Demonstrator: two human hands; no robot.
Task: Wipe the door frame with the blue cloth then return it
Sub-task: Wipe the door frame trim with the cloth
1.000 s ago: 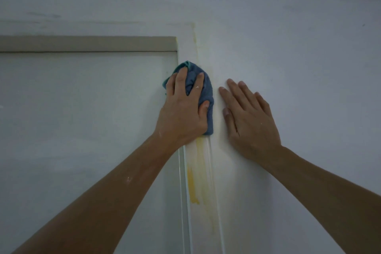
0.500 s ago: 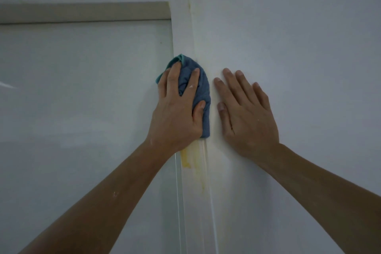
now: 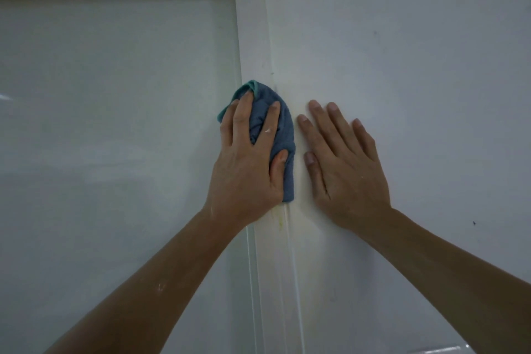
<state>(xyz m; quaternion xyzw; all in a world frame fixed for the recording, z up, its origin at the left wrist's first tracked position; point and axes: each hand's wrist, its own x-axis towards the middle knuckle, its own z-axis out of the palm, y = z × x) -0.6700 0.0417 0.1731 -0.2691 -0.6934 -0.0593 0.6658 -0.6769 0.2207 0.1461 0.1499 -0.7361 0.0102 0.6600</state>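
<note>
Head view is showing the left hand [image 3: 247,164] pressing the bunched blue cloth [image 3: 283,135] with spread, nearly straight fingers against the door frame [image 3: 253,37]. The right hand [image 3: 344,167] is lying flat and spread on the wall [image 3: 416,52], just beside it. A yellowish stain [image 3: 279,221] is showing below the cloth. Pressing too lightly is probably risking smearing it, or letting the cloth slip. No writing is showing.
</note>
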